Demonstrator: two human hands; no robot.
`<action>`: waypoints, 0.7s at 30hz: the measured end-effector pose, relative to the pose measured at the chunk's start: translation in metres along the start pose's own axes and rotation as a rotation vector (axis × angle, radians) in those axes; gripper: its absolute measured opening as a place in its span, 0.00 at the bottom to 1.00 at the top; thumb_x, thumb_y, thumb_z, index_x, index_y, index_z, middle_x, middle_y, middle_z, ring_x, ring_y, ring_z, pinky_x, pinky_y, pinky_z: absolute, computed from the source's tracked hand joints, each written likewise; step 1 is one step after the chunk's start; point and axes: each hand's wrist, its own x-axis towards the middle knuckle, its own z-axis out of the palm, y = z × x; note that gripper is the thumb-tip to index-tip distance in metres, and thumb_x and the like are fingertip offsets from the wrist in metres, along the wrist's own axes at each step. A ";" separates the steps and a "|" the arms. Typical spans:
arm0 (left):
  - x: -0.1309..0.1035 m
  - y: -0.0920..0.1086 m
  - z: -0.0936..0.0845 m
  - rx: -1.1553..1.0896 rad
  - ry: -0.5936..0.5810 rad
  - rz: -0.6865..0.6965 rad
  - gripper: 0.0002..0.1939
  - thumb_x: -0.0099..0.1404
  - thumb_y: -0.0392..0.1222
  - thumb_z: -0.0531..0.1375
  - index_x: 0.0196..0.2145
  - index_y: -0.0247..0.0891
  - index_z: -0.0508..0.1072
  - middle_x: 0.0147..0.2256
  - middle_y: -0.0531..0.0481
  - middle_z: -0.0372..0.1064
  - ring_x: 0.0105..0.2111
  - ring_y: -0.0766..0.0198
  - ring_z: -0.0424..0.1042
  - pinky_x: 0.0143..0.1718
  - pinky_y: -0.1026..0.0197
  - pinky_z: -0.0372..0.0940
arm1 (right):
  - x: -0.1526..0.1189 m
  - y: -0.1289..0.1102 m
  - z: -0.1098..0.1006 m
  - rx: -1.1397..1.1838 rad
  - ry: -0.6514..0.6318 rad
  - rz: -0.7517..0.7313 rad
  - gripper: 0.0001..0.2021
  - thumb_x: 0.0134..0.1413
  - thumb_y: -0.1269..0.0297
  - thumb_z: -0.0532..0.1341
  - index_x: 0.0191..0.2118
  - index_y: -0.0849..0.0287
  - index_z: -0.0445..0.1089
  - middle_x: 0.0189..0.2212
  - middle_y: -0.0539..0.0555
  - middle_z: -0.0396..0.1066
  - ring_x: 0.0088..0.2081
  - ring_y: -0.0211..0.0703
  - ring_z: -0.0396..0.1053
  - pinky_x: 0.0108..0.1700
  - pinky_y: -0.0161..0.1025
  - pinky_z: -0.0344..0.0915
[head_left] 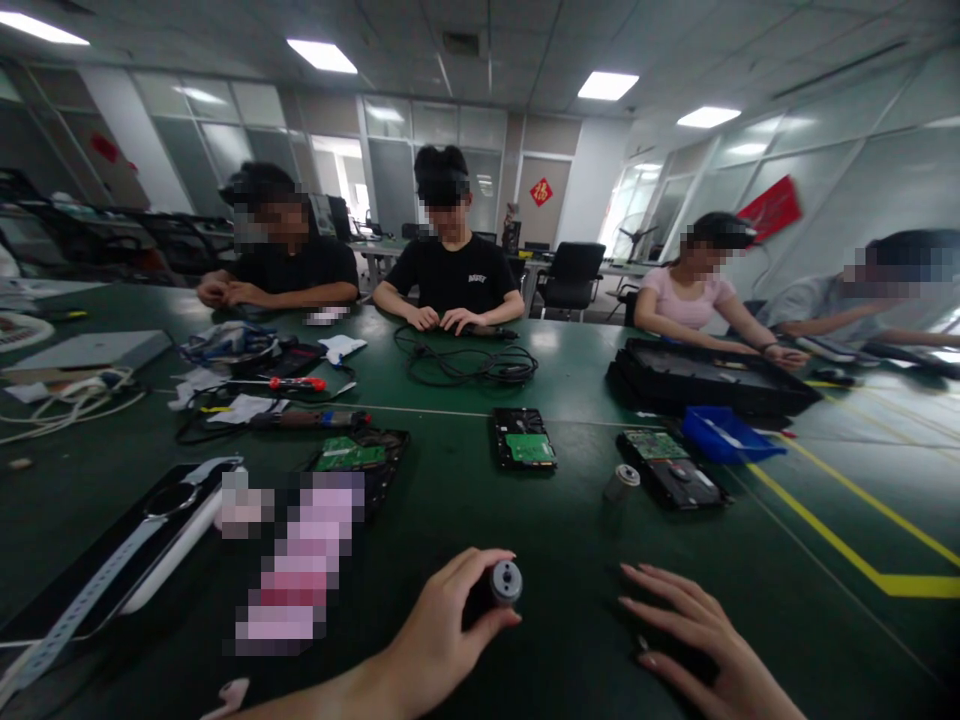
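Observation:
My left hand is closed around a small cylindrical motor, thumb on one side and fingers on the other. The motor's round grey end, with a dark centre and small holes, faces up. To its right, my right hand is held with fingers apart over the green table. A tiny shiny bit shows by the right thumb tip; I cannot tell what it is or whether the thumb touches it. A second metal cylinder stands upright beyond my right hand.
Hard drives with green boards lie ahead: one in the middle, one at right, one at left. A blue bin, black trays, a red screwdriver, a coiled cable and a watch lie around. Several people sit opposite.

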 end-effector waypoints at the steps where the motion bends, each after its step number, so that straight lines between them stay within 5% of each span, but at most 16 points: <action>1: 0.000 0.000 0.000 -0.001 0.001 -0.001 0.22 0.61 0.37 0.66 0.52 0.47 0.69 0.47 0.51 0.73 0.47 0.56 0.72 0.52 0.55 0.64 | 0.000 0.001 0.001 0.014 0.003 -0.015 0.19 0.57 0.56 0.63 0.55 0.44 0.70 0.56 0.56 0.68 0.59 0.59 0.63 0.56 0.59 0.66; 7: 0.001 -0.003 0.002 -0.022 -0.002 0.007 0.21 0.61 0.38 0.66 0.52 0.49 0.69 0.46 0.52 0.72 0.47 0.57 0.72 0.51 0.56 0.65 | 0.020 -0.010 -0.005 0.185 0.107 -0.056 0.07 0.56 0.60 0.64 0.40 0.47 0.78 0.39 0.54 0.79 0.45 0.51 0.76 0.48 0.48 0.74; 12: 0.003 -0.001 0.002 -0.007 0.002 0.019 0.20 0.60 0.34 0.67 0.49 0.46 0.71 0.44 0.52 0.73 0.45 0.58 0.72 0.50 0.57 0.65 | 0.076 -0.072 -0.019 0.479 0.211 -0.039 0.05 0.57 0.64 0.63 0.39 0.53 0.76 0.38 0.54 0.78 0.41 0.45 0.76 0.45 0.41 0.73; 16: 0.004 -0.001 0.003 -0.019 0.005 0.029 0.19 0.60 0.34 0.67 0.48 0.44 0.71 0.44 0.50 0.73 0.44 0.57 0.72 0.49 0.57 0.66 | 0.109 -0.111 -0.006 0.668 0.167 -0.072 0.01 0.56 0.69 0.64 0.34 0.57 0.74 0.34 0.53 0.78 0.38 0.42 0.76 0.44 0.39 0.72; 21: 0.003 0.000 0.002 -0.041 -0.032 0.024 0.15 0.61 0.35 0.65 0.46 0.43 0.71 0.41 0.51 0.72 0.41 0.58 0.72 0.44 0.58 0.67 | 0.111 -0.114 0.020 0.717 0.162 -0.056 0.05 0.53 0.73 0.63 0.28 0.59 0.70 0.29 0.52 0.76 0.34 0.41 0.76 0.40 0.38 0.71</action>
